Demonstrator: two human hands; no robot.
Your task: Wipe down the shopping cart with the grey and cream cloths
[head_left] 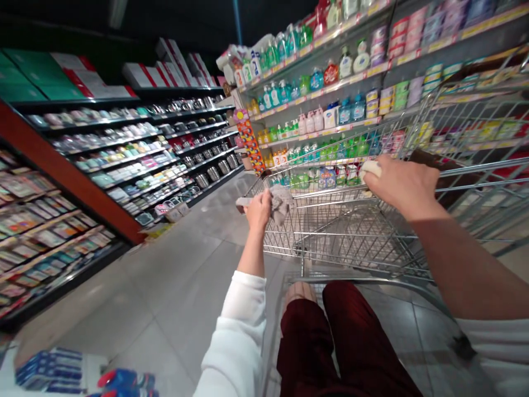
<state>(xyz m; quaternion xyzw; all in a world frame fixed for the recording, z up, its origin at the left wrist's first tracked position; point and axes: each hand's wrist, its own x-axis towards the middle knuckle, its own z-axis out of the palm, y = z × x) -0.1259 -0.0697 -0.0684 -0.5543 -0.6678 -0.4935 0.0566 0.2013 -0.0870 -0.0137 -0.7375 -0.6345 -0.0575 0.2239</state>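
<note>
A wire shopping cart (343, 220) stands in front of my legs. My left hand (259, 209) is closed around a greyish cloth (281, 203), at the cart's left end; part of the cloth hangs to the right of the fingers. My right hand (399, 179) reaches over the cart's right part, its fingers curled round a pale, whitish thing (371, 170) that I cannot make out clearly. The fingertips of this hand are partly hidden. Through the wires, the cart's basket shows no goods.
Shelves of bottles and tubs (316, 96) rise behind the cart. Across the tiled floor (165, 298) at the left are shelves of bowls and pots (136, 149) and a rack of small packages (45, 231). Blue packs (49, 370) lie at the bottom left. More cart wires rise at the right.
</note>
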